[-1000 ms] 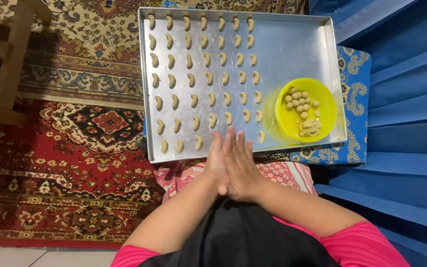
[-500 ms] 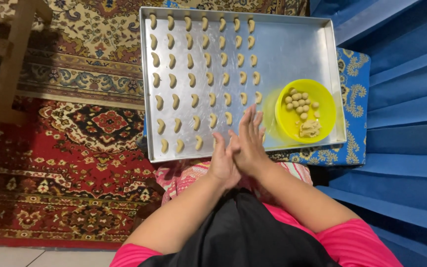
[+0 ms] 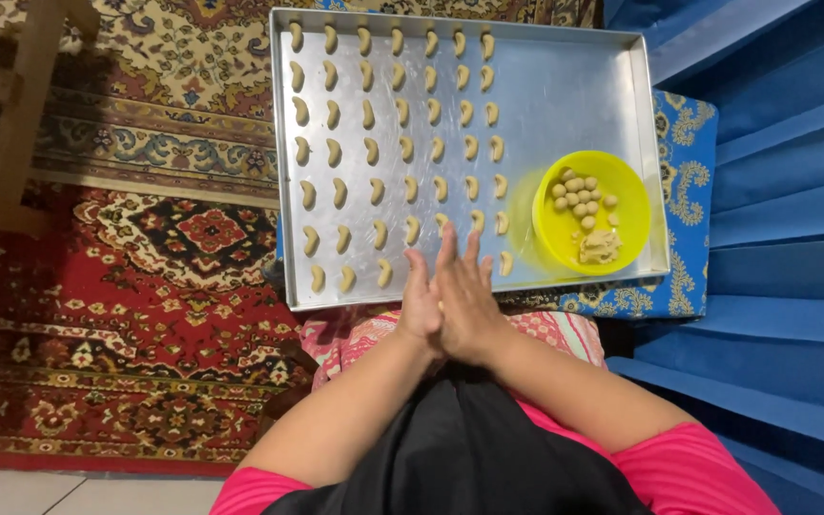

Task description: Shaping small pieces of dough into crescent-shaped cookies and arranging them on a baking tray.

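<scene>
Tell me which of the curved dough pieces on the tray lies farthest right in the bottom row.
The dough piece just right of the pressed-together hands, alone near the yellow bowl.

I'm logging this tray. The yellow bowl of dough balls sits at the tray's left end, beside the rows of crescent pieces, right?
Not quite: the yellow bowl sits at the right end of the metal tray, as the head view shows. The crescent pieces fill the left part.

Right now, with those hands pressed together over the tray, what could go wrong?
The left hand and right hand hover just above the nearest dough crescents; dropping lower could flatten them. The yellow bowl sits close to the right, so a sideways sweep might knock it. The metal tray may shift.
</scene>
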